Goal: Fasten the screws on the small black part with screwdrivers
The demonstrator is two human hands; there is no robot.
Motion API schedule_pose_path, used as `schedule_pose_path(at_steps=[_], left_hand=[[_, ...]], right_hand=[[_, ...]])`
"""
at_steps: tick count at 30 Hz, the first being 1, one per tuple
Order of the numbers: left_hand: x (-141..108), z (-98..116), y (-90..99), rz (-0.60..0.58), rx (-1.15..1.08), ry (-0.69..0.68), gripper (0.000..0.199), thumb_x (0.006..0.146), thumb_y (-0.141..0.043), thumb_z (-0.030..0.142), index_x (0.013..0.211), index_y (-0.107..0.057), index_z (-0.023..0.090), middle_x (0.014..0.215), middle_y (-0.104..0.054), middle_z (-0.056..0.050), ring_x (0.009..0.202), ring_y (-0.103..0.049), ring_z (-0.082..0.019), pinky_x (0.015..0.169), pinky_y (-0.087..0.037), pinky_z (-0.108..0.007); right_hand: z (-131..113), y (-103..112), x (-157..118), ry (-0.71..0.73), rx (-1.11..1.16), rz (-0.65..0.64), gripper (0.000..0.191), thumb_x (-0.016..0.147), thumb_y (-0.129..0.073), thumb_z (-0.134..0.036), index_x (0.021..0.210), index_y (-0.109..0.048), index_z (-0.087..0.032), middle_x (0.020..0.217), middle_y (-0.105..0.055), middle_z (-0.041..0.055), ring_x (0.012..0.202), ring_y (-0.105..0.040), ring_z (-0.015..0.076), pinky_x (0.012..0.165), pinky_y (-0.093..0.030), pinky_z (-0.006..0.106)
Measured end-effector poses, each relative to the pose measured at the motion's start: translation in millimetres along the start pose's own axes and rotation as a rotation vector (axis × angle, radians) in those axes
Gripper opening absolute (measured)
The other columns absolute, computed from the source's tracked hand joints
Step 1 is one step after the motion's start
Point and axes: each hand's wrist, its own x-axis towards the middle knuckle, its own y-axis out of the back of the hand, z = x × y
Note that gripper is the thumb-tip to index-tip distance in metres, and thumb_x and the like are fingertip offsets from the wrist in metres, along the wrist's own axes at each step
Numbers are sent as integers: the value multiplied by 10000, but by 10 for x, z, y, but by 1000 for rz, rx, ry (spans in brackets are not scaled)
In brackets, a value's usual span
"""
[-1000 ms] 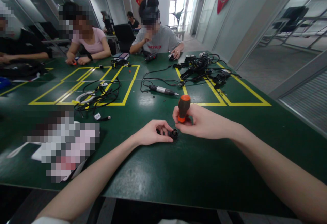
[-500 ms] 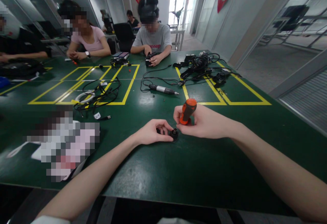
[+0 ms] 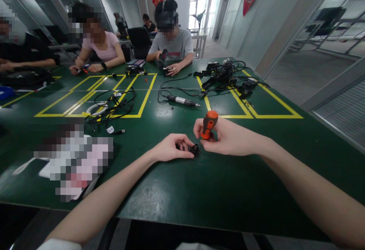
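Note:
My right hand (image 3: 225, 138) is closed around an orange and dark grey screwdriver (image 3: 210, 124), with the handle standing nearly upright, leaning slightly right. Its shaft is not clearly visible. My left hand (image 3: 173, 147) pinches a small round black part (image 3: 195, 150) between thumb and fingertips, against the green table (image 3: 159, 189). The part has a narrow raised centre on a wider base; its exact kind cannot be made out. The lower end of the screwdriver handle is just above and to the right of this part.
Beyond my hands lies a black and silver electric screwdriver (image 3: 182, 100) with its cord. A cable bundle (image 3: 114, 105) sits left, a heap of black cables (image 3: 224, 71) back right. A blurred pink and white object (image 3: 85, 166) lies front left. A co-worker (image 3: 171, 45) sits opposite.
The screwdriver handle has turned and tilted slightly in my right hand. My left hand keeps its pinch on the black part. The co-worker opposite has raised a dark tool.

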Motion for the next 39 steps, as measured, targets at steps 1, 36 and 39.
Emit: schedule_pose_path(at_steps=[1,36,39], left_hand=[[3,-5,3,-2,2,-3,344,702,-895,327,930,-742,120,753,-697,1,670,-611,-99,670,-465,-238],[-25,18,8,12,33,-3,408,648,-919,284,976,-724,139,768,-705,20,691,-616,-102,707,-457,-248],[-21,13,-4,25,44,-11,423,659,-911,300,1006,-729,140,763,-703,23,683,-617,-102,702,-452,-251]], right_hand=[[10,0,2,3,-19,8,61,800,-609,-219,836,-564,-199,719,-519,-34,605,-450,121,574,-380,253],[-32,-16,7,9,65,38,50,813,-604,-239,838,-594,-197,694,-583,-36,602,-490,122,605,-403,258],[-31,13,-4,0,20,47,78,823,-605,-252,875,-612,-195,696,-566,-37,599,-480,128,605,-397,267]])
